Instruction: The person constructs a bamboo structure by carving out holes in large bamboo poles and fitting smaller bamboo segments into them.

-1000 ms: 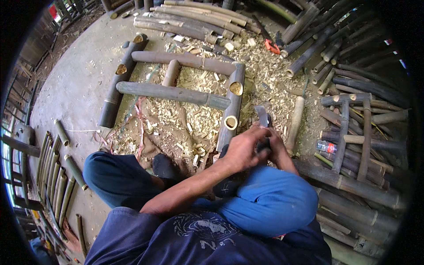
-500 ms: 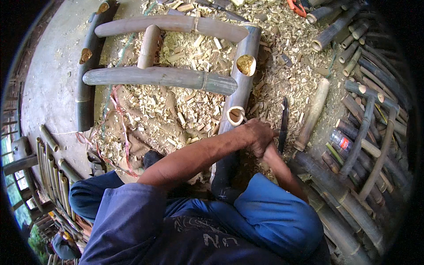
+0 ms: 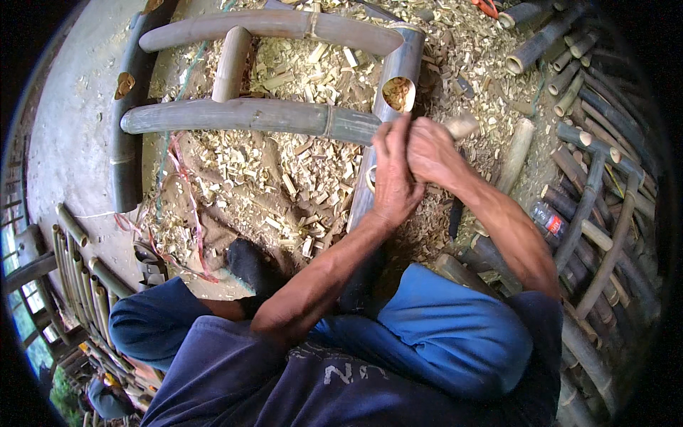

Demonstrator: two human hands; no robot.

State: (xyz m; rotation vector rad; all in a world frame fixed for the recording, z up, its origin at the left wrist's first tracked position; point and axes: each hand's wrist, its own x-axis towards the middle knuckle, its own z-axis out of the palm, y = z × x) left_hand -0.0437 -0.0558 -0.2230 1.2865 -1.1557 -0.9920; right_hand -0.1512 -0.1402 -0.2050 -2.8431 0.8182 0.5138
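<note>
Running beneath the left grip (image 3: 393,174) is a holed bamboo post (image 3: 402,60).

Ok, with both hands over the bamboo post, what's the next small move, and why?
Probably ease the left hand clear of the lower hole in the bamboo post: it hides most of that opening, and a blurred, pale-ended object beside the right hand suggests motion close by.

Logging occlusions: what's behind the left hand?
Part of the bamboo post, a sliver of pale hole rim showing beside the left hand; the rest of the rim is covered.
</note>
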